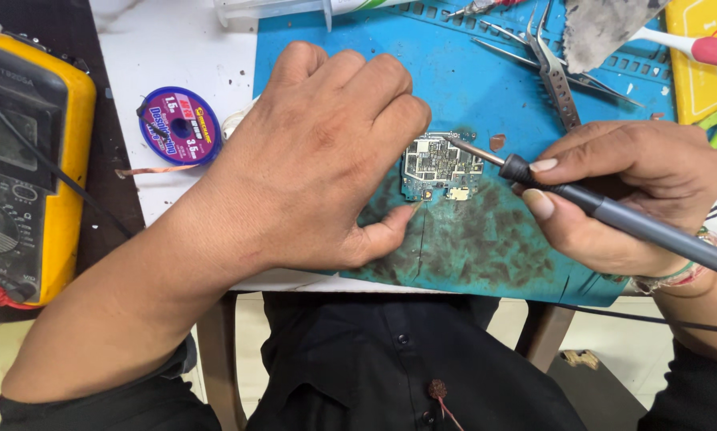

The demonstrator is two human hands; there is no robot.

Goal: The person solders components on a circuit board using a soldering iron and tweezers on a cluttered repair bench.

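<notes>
- The small circuit board (441,168) lies flat on a blue rubbery work mat (470,80), near the mat's scorched, black-smudged front part; it is a squarish piece packed with tiny silvery and pale components on a bluish base.
- The left hand (318,160) rests knuckles-up on the mat, its grip loosely curled and holding nothing; the fingers touch the board's left edge and the thumb tip lies just below it.
- The right hand (622,191) has its grip closed around a soldering iron (606,211), a dark grey, slim handle with a thin metal tip that touches the board's upper right part.
- Metal tweezers (556,76) with perforated arms lie at the mat's far side.
- A round purple spool (180,125) with a white-and-red label sits on the white bench (167,40), a coppery braid trailing from it.
- A yellow-cased meter (31,160) with a dark face stands at the far left.
- A dark cable (662,321) runs below the right wrist.
</notes>
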